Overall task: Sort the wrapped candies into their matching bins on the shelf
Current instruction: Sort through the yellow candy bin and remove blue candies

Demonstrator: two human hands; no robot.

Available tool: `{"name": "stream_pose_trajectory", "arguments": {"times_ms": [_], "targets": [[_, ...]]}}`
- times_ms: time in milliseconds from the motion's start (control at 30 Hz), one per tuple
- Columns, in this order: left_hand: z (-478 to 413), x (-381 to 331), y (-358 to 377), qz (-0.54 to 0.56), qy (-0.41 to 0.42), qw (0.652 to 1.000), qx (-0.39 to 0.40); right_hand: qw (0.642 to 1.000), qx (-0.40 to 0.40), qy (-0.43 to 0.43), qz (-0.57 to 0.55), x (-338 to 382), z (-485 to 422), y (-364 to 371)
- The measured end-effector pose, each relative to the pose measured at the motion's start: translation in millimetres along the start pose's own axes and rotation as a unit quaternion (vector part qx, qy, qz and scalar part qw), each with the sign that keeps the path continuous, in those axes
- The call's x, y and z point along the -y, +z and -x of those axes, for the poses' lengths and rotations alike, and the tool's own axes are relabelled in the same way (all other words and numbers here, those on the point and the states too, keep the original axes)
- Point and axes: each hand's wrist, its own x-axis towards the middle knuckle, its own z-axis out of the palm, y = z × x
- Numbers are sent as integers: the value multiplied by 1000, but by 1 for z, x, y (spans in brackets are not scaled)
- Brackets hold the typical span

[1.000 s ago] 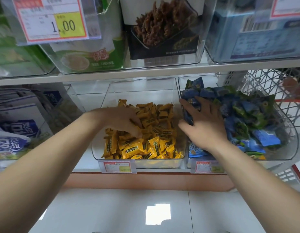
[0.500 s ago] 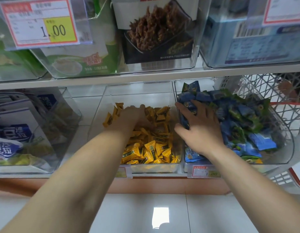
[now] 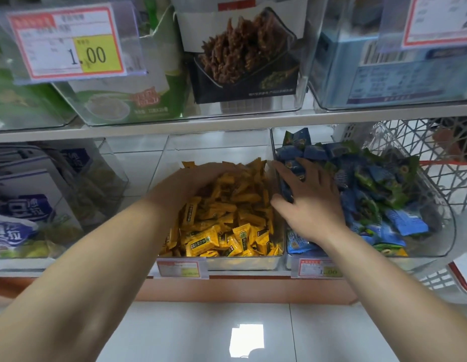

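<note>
- Beneath the left hand [image 3: 208, 176], far back in the middle bin [image 3: 227, 262], yellow candies [image 3: 227, 218] lay heaped; its fingers curled over them, grip not discernible.
- On blue candies [image 3: 378, 205] alongside, the right hand [image 3: 313, 205] lay with fingers spread, released.

Before me the lower shelf [image 3: 23, 266] carries three clear bins side by side. The left bin [image 3: 110, 165] holds white-and-purple packets [image 3: 23, 205], the middle bin [image 3: 240, 263] yellow wrapped candies [image 3: 227, 226], and the right bin [image 3: 440, 241] blue and green candies [image 3: 378, 194]. The upper shelf [image 3: 148, 128] bears more clear bins [image 3: 304, 95] of packaged snacks.
</note>
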Motion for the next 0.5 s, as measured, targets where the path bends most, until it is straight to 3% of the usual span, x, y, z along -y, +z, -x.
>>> {"name": "stream_pose_trajectory", "arguments": {"times_ms": [100,200,333,400,500], "targets": [[17,-2,-4,-17,22,1000,11,1000,1,-2,0,0,1,0],[24,4,-5,-141,69,982,-104,1000,8,-1,1,0,1,-1],[29,28,5,-339,-35,933,-113,1000,17,2,3,2,2,-4],[28,32,15,-369,-76,919,-114,1000,19,2,4,2,3,-4],[23,30,22,-347,-98,925,-118,1000,24,4,4,3,3,-6]]}}
